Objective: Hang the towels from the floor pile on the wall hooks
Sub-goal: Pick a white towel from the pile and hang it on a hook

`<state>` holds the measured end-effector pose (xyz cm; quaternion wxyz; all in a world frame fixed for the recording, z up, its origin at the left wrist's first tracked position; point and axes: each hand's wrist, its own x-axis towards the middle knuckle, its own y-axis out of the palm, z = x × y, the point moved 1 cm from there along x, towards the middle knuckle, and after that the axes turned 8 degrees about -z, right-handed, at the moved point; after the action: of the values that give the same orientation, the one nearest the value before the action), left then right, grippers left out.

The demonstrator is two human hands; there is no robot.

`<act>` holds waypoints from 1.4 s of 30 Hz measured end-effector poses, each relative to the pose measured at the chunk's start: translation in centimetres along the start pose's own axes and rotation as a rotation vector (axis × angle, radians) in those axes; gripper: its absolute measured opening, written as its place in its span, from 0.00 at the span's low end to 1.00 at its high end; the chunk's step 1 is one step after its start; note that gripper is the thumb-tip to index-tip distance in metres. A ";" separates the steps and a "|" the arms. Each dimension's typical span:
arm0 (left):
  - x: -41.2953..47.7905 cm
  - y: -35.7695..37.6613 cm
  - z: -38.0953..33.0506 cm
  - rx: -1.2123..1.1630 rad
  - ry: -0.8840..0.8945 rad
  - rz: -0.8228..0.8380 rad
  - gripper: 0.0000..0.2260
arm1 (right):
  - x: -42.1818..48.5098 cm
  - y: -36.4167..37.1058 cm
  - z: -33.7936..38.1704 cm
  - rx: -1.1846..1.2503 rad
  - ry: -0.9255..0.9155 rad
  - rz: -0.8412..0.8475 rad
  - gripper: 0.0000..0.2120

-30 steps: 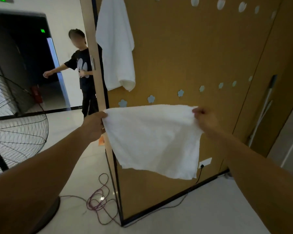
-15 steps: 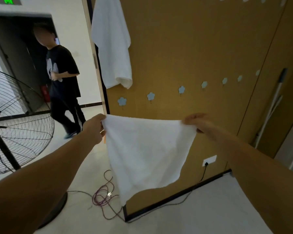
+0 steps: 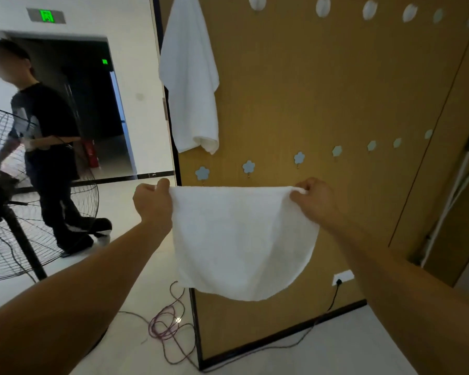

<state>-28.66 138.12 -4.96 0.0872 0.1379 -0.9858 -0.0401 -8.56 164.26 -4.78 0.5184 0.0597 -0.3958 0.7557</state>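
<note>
The white towel (image 3: 244, 239), its top edge now levelled mid-frame below the flower-shaped hooks (image 3: 248, 167), pinched by left hand (image 3: 152, 204) and right hand (image 3: 313, 203), ready for hanging.

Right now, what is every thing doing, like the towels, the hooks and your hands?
Small white terry towel: held up, spread between both hands, unhung.
Left hand: grips its top left corner.
Right hand: pinches its top right corner.
Large white towel: hanging on the brown wall.
Blue flower-shaped hooks: lower row bare.
Black plug: in the white wall socket.
</note>
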 end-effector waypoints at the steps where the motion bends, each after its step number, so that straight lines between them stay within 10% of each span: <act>1: -0.1 0.0 -0.3 0.025 0.044 -0.003 0.10 | 0.0 0.1 0.2 0.074 0.023 0.002 0.08; 6: -0.7 -0.8 -0.6 0.194 0.204 0.136 0.10 | 0.1 2.6 1.7 0.252 -0.004 0.134 0.11; 10: 0.2 -2.0 0.1 0.280 0.164 0.511 0.33 | 0.0 5.5 1.7 0.343 0.027 0.381 0.07; 18: 4.7 -0.9 3.4 0.707 0.437 1.115 0.16 | 1.7 12.0 3.4 0.315 -0.035 0.504 0.19; 27: 9.1 4.7 6.2 0.757 0.831 0.610 0.13 | 5.0 19.9 4.7 0.103 -0.140 0.360 0.10; 34: 11.4 8.6 8.0 0.830 0.853 0.483 0.09 | 7.4 24.0 4.3 0.252 -0.059 0.437 0.15; 42: 12.7 12.9 10.7 0.932 0.786 0.260 0.13 | 11.0 28.5 3.6 0.177 -0.188 0.118 0.11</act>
<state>-46.07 147.55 -12.13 0.3784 0.0448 -0.8024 0.4593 -38.40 165.71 -12.11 0.4265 0.1525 -0.3773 0.8078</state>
